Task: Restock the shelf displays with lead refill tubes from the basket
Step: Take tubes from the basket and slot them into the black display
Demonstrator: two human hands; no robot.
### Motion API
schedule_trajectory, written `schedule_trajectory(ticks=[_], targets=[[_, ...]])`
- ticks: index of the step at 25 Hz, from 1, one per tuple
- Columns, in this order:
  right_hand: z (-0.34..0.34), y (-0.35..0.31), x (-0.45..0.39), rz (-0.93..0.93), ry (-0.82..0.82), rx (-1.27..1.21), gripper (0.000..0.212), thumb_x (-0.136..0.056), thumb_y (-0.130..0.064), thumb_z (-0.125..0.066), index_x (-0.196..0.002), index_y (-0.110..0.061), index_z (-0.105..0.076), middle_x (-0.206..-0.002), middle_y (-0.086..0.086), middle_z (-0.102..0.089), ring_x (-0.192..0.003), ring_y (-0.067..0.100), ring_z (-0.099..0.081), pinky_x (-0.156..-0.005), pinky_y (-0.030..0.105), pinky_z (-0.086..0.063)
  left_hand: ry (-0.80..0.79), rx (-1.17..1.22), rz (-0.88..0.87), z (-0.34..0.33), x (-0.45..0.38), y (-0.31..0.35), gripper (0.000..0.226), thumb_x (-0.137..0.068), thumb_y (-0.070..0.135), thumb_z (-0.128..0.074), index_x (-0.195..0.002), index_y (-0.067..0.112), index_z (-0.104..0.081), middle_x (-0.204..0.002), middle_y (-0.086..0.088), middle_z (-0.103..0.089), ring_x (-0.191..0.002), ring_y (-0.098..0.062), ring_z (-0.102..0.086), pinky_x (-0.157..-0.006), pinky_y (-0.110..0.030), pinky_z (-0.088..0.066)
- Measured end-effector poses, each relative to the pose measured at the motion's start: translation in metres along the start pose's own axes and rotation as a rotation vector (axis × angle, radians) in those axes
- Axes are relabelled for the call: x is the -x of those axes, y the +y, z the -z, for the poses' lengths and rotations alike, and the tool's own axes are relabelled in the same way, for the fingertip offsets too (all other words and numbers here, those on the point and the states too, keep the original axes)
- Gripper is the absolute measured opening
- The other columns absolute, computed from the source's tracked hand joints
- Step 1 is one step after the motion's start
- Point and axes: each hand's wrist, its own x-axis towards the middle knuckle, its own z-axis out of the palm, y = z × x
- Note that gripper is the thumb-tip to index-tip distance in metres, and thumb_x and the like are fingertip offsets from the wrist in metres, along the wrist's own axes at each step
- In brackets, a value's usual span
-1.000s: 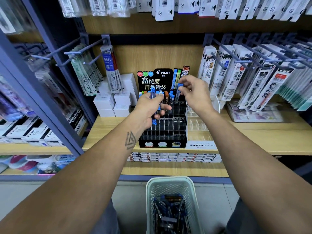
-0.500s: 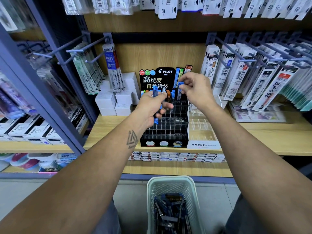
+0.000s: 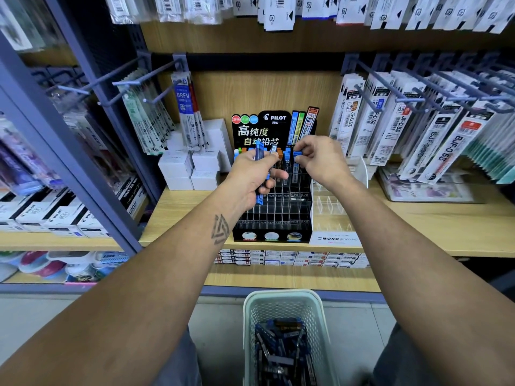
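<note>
Wooden shelf [image 3: 195, 207] carries the black Pilot lead display [image 3: 274, 218] at its front edge, centre, so the slots face the person. Clear Mono display [image 3: 333, 207] touches its right side. Most front slots of the black grid look empty; filled ones are in the back rows.

White mesh basket [image 3: 281, 302] sits on the floor below the shelf, between the person's legs, within reach. It holds the loose stock of lead refill tubes [image 3: 281, 349].

Left hand [image 3: 255, 176] clenched around a bunch of blue-capped tubes [image 3: 259, 154], held upright just in front of the back rows: a buffer to feed from.

Right hand [image 3: 320, 160] pinches one blue-capped tube [image 3: 297, 156] by its top, over the back-right slots, probably seating it.
</note>
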Motion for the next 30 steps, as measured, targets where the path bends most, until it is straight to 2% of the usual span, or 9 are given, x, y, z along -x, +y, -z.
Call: schedule_trajectory(ticks=[5,11,14,16,18,20,23,25,30], targets=[[0.0,0.0,0.005,0.045,0.06,0.017,0.017,-0.089,-0.011,-0.074,-0.105,-0.016,-0.074,-0.089,0.0,-0.067,-0.084,0.018,-0.064,-0.085,0.038,-0.057,-0.021,-0.042,0.033,0.0,-0.001,-0.004,0.025,-0.1,0.025,-0.061,-0.121,0.012,-0.057,-0.071,-0.014,-0.073,-0.036,-0.012,-0.037,-0.035,-0.016,-0.025],[0.004,0.001,0.011,0.062,0.032,0.028,0.027,-0.091,-0.003,-0.068,-0.116,-0.014,-0.07,-0.09,0.0,-0.069,-0.085,0.019,-0.068,-0.087,0.039,-0.058,-0.041,-0.021,0.063,-0.002,-0.001,-0.007,0.019,-0.102,0.015,-0.056,-0.117,0.004,-0.06,-0.074,-0.017,-0.072,-0.038,-0.012,-0.038,-0.034,-0.017,-0.024],[0.009,0.003,0.015,0.013,0.083,0.024,0.021,-0.092,-0.005,-0.062,-0.107,-0.017,-0.072,-0.088,-0.004,-0.069,-0.084,0.017,-0.068,-0.083,0.035,-0.057,-0.057,-0.012,0.074,-0.002,0.0,-0.008,0.016,-0.102,0.015,-0.055,-0.113,0.006,-0.062,-0.075,-0.015,-0.072,-0.038,-0.01,-0.038,-0.034,-0.017,-0.024],[0.014,-0.002,0.02,-0.073,0.058,-0.18,0.013,-0.093,-0.008,-0.064,-0.097,-0.018,-0.072,-0.084,-0.002,-0.07,-0.076,0.017,-0.068,-0.073,0.034,-0.058,-0.085,-0.001,0.075,-0.003,0.002,-0.009,0.016,-0.102,0.019,-0.057,-0.114,0.009,-0.063,-0.077,-0.016,-0.073,-0.038,-0.009,-0.037,-0.034,-0.016,-0.024],[0.018,-0.012,0.028,-0.183,-0.122,-0.556,0.005,-0.095,-0.015,-0.067,-0.096,-0.013,-0.072,-0.082,0.004,-0.073,-0.067,0.016,-0.068,-0.062,0.029,-0.056,-0.122,0.019,0.07,-0.005,0.003,-0.01,0.02,-0.101,0.023,-0.059,-0.117,0.011,-0.063,-0.081,-0.018,-0.073,-0.038,-0.009,-0.036,-0.034,-0.017,-0.024],[0.02,-0.018,0.033,-0.218,-0.264,-0.763,0.013,-0.092,-0.016,-0.072,-0.098,-0.005,-0.073,-0.08,0.007,-0.073,-0.064,0.015,-0.066,-0.061,0.027,-0.055,-0.161,0.032,0.064,-0.008,0.003,-0.011,0.025,-0.101,0.024,-0.061,-0.12,0.009,-0.062,-0.083,-0.019,-0.072,-0.038,-0.009,-0.037,-0.033,-0.017,-0.025],[0.021,-0.015,0.031,-0.276,-0.218,-0.824,0.002,-0.088,-0.011,-0.075,-0.089,-0.009,-0.074,-0.077,0.003,-0.072,-0.066,0.013,-0.065,-0.063,0.027,-0.051,-0.2,0.073,0.087,-0.009,0.004,-0.009,0.025,-0.102,0.022,-0.058,-0.118,0.003,-0.062,-0.084,-0.021,-0.071,-0.039,-0.009,-0.036,-0.032,-0.017,-0.024],[0.024,-0.012,0.028,-0.335,-0.168,-0.886,0.003,-0.088,-0.009,-0.074,-0.088,-0.011,-0.073,-0.077,0.002,-0.071,-0.066,0.012,-0.064,-0.06,0.025,-0.048,-0.215,0.136,0.137,-0.008,0.004,-0.008,0.024,-0.103,0.024,-0.057,-0.111,0.002,-0.062,-0.087,-0.023,-0.07,-0.039,-0.008,-0.035,-0.031,-0.017,-0.024],[0.026,-0.013,0.028,-0.259,-0.19,-0.933,0.008,-0.089,0.0,-0.07,-0.097,0.001,-0.07,-0.07,0.006,-0.069,-0.06,0.013,-0.064,-0.057,0.022,-0.053,-0.245,0.152,0.184,-0.004,0.005,-0.006,0.026,-0.101,0.026,-0.059,-0.102,0.001,-0.067,-0.088,-0.024,-0.069,-0.038,-0.006,-0.034,-0.031,-0.015,-0.023]])
